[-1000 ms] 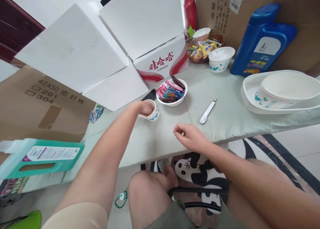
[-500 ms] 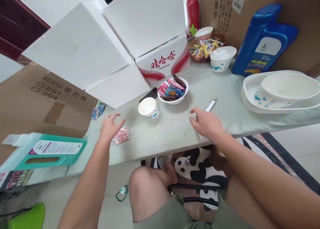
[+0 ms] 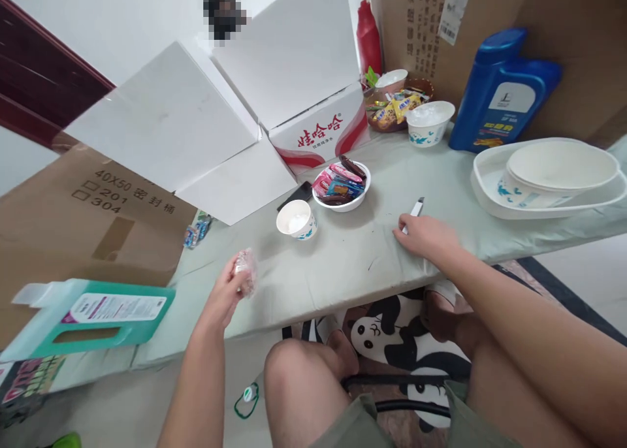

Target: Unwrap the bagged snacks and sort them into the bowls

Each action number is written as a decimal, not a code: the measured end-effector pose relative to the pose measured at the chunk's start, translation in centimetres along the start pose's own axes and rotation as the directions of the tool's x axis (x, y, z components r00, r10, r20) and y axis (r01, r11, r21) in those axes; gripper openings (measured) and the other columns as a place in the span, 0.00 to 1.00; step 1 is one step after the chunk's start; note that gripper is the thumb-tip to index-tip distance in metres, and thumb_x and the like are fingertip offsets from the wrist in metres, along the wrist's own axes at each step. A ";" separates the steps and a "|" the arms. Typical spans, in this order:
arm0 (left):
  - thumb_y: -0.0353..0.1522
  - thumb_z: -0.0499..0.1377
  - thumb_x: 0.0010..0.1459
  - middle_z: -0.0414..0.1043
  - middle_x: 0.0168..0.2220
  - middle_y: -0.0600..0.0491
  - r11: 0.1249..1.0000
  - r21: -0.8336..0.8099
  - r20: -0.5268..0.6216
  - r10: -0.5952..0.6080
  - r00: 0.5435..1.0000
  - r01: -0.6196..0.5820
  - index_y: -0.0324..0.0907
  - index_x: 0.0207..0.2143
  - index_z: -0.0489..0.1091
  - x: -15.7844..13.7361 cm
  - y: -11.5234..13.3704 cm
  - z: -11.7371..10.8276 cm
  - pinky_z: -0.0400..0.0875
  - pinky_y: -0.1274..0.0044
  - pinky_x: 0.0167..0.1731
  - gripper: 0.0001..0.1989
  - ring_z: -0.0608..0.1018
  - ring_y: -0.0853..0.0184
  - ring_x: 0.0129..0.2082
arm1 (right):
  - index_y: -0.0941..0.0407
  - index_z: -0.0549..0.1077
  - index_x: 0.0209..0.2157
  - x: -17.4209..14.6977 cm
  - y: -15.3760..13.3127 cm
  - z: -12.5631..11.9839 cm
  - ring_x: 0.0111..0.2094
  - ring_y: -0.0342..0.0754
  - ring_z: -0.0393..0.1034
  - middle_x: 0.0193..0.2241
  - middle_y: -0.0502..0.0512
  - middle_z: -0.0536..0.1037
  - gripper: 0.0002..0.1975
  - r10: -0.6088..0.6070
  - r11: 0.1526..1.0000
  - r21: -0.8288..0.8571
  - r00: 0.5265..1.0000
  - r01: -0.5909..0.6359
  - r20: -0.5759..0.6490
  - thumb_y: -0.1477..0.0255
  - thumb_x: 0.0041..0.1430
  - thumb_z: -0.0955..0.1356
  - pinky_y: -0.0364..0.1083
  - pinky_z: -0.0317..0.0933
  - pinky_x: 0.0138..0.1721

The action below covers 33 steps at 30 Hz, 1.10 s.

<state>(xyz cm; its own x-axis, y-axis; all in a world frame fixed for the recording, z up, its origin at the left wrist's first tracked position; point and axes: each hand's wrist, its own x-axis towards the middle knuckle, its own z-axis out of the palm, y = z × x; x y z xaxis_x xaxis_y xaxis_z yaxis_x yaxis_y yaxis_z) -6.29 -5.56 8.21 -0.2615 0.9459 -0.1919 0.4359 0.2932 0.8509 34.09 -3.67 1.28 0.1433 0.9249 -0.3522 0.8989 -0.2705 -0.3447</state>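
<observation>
My left hand (image 3: 229, 291) grips a pink candy packet (image 3: 246, 272) in clear wrapping, held just above the table near its front edge. My right hand (image 3: 424, 234) rests low over the tabletop, its fingers closed round the lower part of a white utility knife (image 3: 417, 209) whose dark tip points away from me. Between the hands stands a paper cup (image 3: 297, 220) with blue leaf print and something whitish inside. Just beyond it is a white bowl (image 3: 345, 205) full of wrapped snacks, with a dark phone-like object (image 3: 295, 196) partly hidden beside it.
An open white carton (image 3: 313, 138) stands at the back. A green jug (image 3: 122, 340) lies at left near small blue packets (image 3: 197, 231). At right are a blue bottle (image 3: 504, 102), another paper cup (image 3: 430, 123), a snack basket (image 3: 424, 89) and a white tray (image 3: 482, 185).
My left hand has closed on the pink packet and picked it up. My right hand has moved right and its fingers have closed on the utility knife. The view has shifted slightly.
</observation>
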 end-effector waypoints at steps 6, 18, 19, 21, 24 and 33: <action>0.60 0.63 0.42 0.78 0.48 0.43 0.637 -0.675 0.559 0.110 0.822 0.373 0.46 0.57 0.67 -4.8 2.2 12.9 0.76 0.55 0.44 0.45 0.76 0.42 0.54 | 0.52 0.66 0.36 -0.4 0.6 -0.2 0.32 0.52 0.74 0.30 0.54 0.77 0.06 -0.026 0.861 0.495 0.981 0.119 -0.190 0.66 0.58 0.63 0.48 0.63 0.33; 0.36 0.69 0.44 0.81 0.43 0.47 0.663 -0.580 0.692 0.095 0.715 0.474 0.41 0.45 0.74 -0.7 2.7 23.9 0.79 0.70 0.34 0.24 0.82 0.56 0.43 | 0.48 0.52 0.57 -2.8 3.2 -0.2 0.24 0.42 0.70 0.39 0.48 0.75 0.30 -0.259 0.606 0.674 0.906 0.422 -0.334 0.77 0.52 0.61 0.47 0.68 0.33; 0.35 0.69 0.45 0.81 0.42 0.48 0.661 -0.594 0.671 0.092 0.736 0.459 0.42 0.45 0.74 -0.6 2.7 23.9 0.79 0.68 0.35 0.22 0.82 0.56 0.43 | 0.49 0.50 0.60 -2.9 3.0 -0.2 0.25 0.43 0.70 0.37 0.48 0.75 0.34 -0.269 0.628 0.661 0.912 0.410 -0.310 0.78 0.51 0.60 0.47 0.68 0.34; 0.34 0.69 0.46 0.81 0.41 0.50 0.651 -0.626 0.631 0.100 0.769 0.430 0.44 0.44 0.73 -0.6 2.7 23.9 0.79 0.66 0.39 0.21 0.82 0.57 0.43 | 0.51 0.47 0.63 -3.1 2.3 -0.2 0.26 0.44 0.70 0.35 0.48 0.75 0.37 -0.284 0.678 0.626 0.923 0.385 -0.260 0.80 0.51 0.58 0.48 0.68 0.36; 0.33 0.68 0.46 0.80 0.39 0.52 0.614 -0.670 0.596 0.109 0.795 0.417 0.44 0.44 0.72 -0.6 2.4 23.9 0.79 0.62 0.43 0.20 0.82 0.58 0.41 | 0.53 0.51 0.65 -3.3 1.1 0.2 0.27 0.46 0.70 0.37 0.52 0.78 0.37 -0.353 0.753 0.510 0.909 0.416 -0.221 0.80 0.52 0.58 0.50 0.67 0.37; 0.33 0.63 0.46 0.80 0.38 0.52 0.566 -0.704 0.591 0.131 0.796 0.429 0.44 0.42 0.75 -0.8 1.7 22.5 0.76 0.61 0.47 0.18 0.81 0.57 0.43 | 0.49 0.60 0.68 -3.7 -1.0 2.1 0.39 0.54 0.74 0.51 0.58 0.78 0.34 -0.471 0.881 -0.043 0.863 0.471 -0.185 0.74 0.60 0.58 0.48 0.61 0.34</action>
<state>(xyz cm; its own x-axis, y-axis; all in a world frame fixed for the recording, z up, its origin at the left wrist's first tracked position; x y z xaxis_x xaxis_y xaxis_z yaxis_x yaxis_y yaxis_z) 14.05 -2.68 -1.19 0.3579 0.8735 -0.3300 -0.4719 0.4741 0.7433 31.80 -7.41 1.11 -0.2227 0.9747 0.0197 0.8770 0.2092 -0.4325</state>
